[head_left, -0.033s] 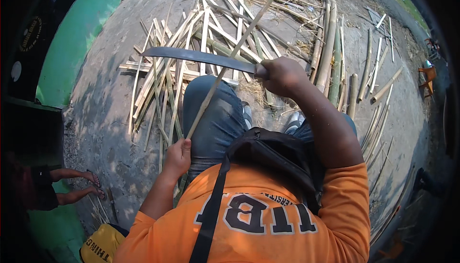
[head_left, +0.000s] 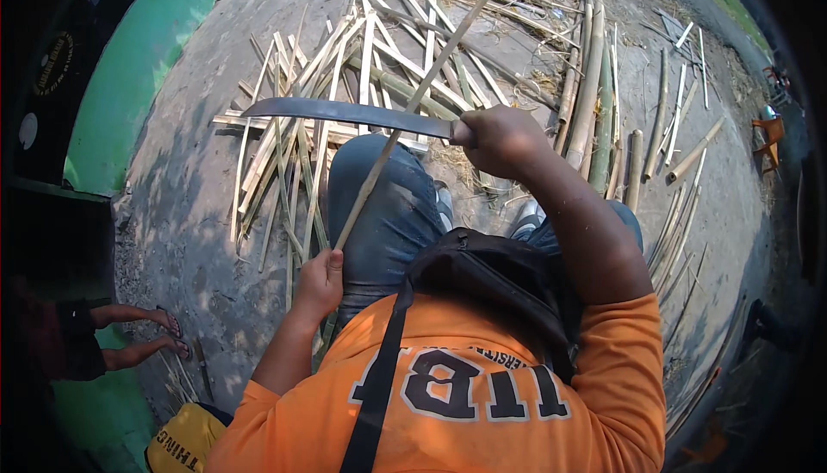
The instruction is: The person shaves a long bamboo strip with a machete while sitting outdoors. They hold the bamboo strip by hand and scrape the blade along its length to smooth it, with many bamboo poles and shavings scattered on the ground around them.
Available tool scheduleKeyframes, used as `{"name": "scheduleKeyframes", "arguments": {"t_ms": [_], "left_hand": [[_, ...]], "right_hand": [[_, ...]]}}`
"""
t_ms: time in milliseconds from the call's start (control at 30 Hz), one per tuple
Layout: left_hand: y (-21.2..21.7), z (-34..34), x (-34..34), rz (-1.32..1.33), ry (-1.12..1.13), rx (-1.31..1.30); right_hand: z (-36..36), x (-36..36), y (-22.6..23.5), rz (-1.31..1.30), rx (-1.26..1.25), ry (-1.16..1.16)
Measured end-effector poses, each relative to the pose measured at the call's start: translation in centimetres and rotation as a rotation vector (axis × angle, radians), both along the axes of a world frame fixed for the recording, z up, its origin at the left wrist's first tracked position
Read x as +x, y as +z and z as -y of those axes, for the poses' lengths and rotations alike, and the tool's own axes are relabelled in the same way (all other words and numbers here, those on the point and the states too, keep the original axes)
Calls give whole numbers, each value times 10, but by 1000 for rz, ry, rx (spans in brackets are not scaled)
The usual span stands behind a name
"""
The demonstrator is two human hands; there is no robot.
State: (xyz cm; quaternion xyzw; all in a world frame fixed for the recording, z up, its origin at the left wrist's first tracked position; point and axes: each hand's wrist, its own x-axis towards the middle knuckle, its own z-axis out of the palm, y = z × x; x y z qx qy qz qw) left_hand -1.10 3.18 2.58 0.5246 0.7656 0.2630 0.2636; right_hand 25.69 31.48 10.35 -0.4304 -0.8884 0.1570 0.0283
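Observation:
My left hand [head_left: 320, 283] is closed around the near end of a long, thin bamboo strip [head_left: 365, 189], with the thumb along its end. The strip slants up and away over my left knee. My right hand [head_left: 505, 140] grips the handle of a machete [head_left: 332, 111] with a long, slightly curved blade. That blade points left and crosses the strip just beyond the knee. From this angle I cannot tell whether its edge presses into the strip.
Beyond my knees lies a heap of split bamboo slats [head_left: 284, 141]. Thick bamboo poles [head_left: 590, 85] stretch away on the right, near shorter pieces [head_left: 696, 152]. Another person's legs [head_left: 129, 335] show at the left by a green wall [head_left: 121, 102]. An orange chair [head_left: 768, 141] stands far right.
My right hand has shifted slightly left and nearer, carrying the machete along, so its tip reaches further left. My left hand and the bamboo strip hold their place.

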Motion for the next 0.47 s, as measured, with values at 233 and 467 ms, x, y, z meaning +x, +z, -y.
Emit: {"name": "scheduleKeyframes", "arguments": {"t_ms": [233, 467], "left_hand": [[-4, 1, -4, 24, -3, -24], [-9, 9, -7, 13, 5, -52]], "right_hand": [[-11, 5, -14, -45, -33, 32], [2, -4, -8, -16, -10, 80]]}}
